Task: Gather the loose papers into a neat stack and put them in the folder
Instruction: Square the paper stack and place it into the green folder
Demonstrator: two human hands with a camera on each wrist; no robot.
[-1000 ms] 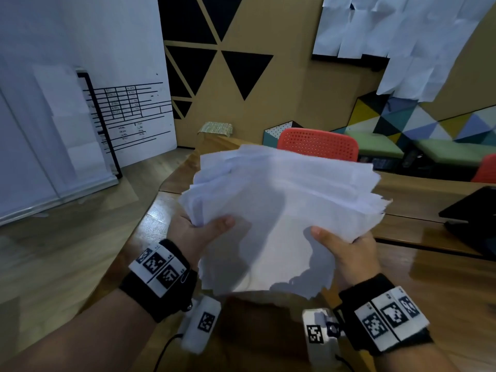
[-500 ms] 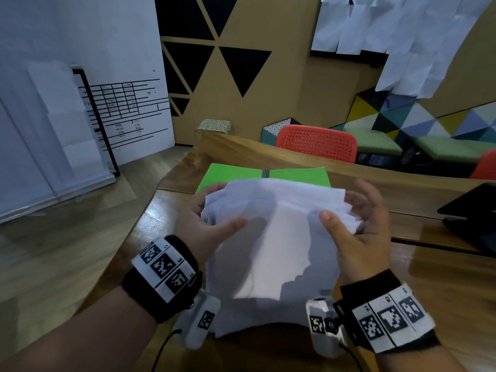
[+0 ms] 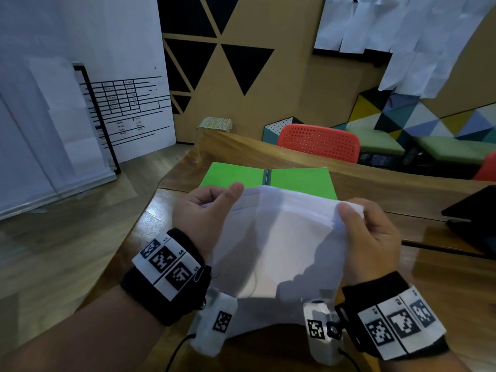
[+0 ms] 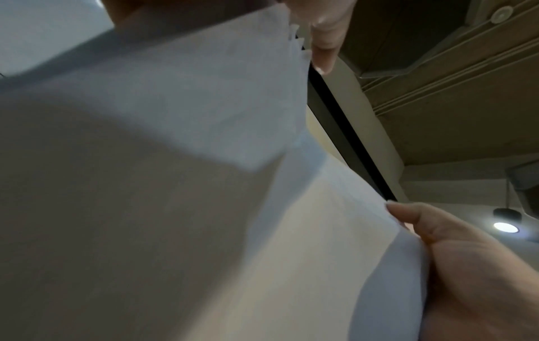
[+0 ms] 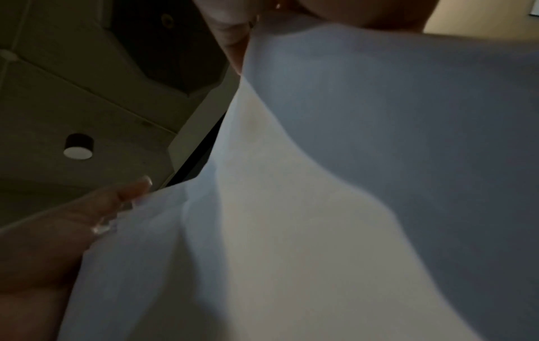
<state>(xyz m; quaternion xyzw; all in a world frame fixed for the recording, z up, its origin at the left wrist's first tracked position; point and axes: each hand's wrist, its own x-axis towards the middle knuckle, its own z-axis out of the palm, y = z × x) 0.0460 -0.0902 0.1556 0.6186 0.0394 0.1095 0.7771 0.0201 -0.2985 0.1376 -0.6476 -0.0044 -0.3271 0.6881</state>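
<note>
Both hands raised over the wooden table point(image 3: 442, 285), a sheaf of white papers point(image 3: 284, 237) held between them. Left hand point(image 3: 204, 210) closed on the sheaf's left edge: thumb laid across the top sheet near the upper corner, fingers curled behind. Right hand point(image 3: 373, 237) closed on the right edge the same way, thumb pressed on the front near the top corner, fingers wrapped round the back. Sheaf tilted up toward the head camera, top edges uneven and slightly fanned, lower edge hanging between the two wrist cameras. From the left wrist, paper filling most of the view, the opposite thumb at the far edge and fingertips showing above the top. From the right wrist, much the same, dim, fingers point(image 5: 128, 191) pressed against the back of the sheets. Green folder point(image 3: 295, 181) lying open and flat on the table just beyond the papers, apart from both hands. Red chair point(image 3: 319, 142) behind the table; dark laptop point(image 3: 475, 218) at the right edge.
</note>
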